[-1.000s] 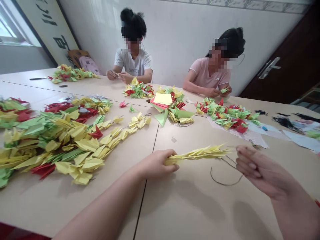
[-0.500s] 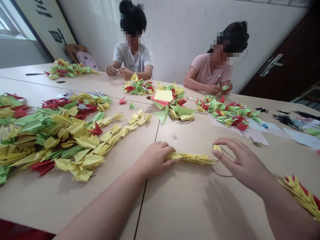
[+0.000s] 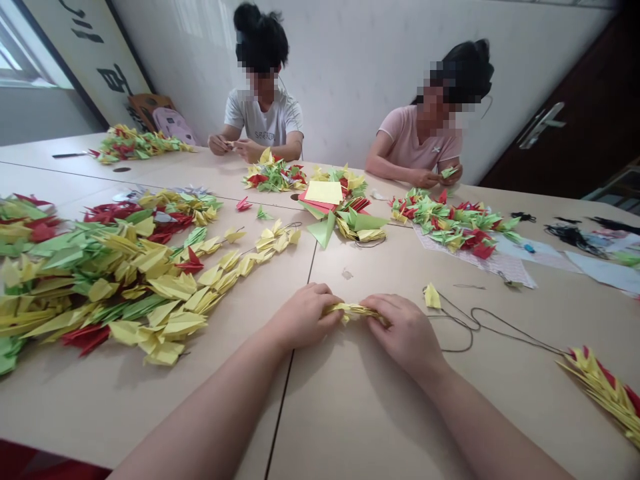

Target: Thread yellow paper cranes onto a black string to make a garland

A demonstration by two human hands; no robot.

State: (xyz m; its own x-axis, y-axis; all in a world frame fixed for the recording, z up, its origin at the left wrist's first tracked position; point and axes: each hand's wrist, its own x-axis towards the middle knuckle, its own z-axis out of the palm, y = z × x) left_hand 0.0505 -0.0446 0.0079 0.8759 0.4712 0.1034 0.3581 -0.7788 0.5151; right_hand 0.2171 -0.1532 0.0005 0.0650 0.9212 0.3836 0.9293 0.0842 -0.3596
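Head view: long strung chains of yellow, green and red paper cranes [image 3: 115, 280] heap up at left, finished-looking. The left hand [image 3: 303, 317] and right hand [image 3: 405, 333] both grasp a short yellow paper-crane strand [image 3: 353, 311] at the table's near middle. Rightward lie a loose yellow crane [image 3: 433, 297], still unstrung, a black cord [image 3: 473, 327], and a red-and-yellow strand [image 3: 603, 393].

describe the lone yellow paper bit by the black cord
On the tan table, look just right of the right hand, which grips a short yellow strand with the left hand. One folded yellow paper piece lies alone there beside the black cord, unlike the bunched strands around it.
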